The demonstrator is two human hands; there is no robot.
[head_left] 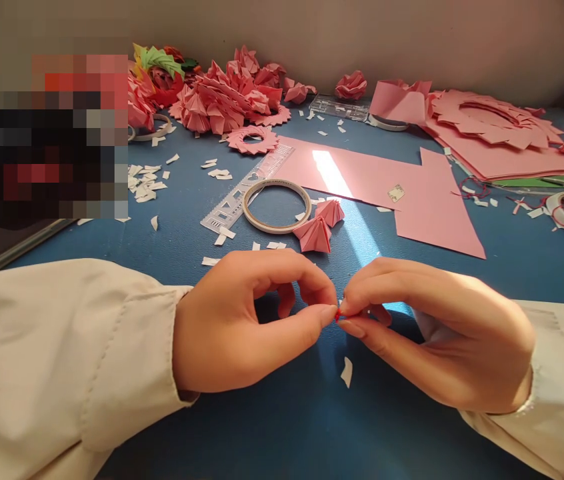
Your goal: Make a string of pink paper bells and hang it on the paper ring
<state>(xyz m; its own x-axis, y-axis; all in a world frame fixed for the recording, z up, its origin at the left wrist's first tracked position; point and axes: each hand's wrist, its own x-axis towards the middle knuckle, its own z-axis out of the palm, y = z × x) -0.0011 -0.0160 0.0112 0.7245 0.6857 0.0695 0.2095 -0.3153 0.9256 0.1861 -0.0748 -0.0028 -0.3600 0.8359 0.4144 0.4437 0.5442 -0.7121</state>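
Note:
My left hand (257,320) and my right hand (437,327) meet fingertip to fingertip low over the blue table. Both pinch a tiny bit of red thread (338,315), most of it hidden between the fingers. Just beyond the fingertips sit two small pleated pink paper pieces (316,233), one partly behind the other. A roll of double-sided tape (247,212) lies flat beside them, overlapping a clear stencil ruler (227,212). Below my hands, a curled white paper scrap (347,372) rests on the table.
Cut pink paper (442,207) lies beyond my right hand. Folded pink paper flowers (222,97) are heaped at the back. A pink paper ring (497,120) sits on stacked sheets at right, near another tape roll (562,217) and loose red threads (477,190). White scraps (145,183) are scattered left.

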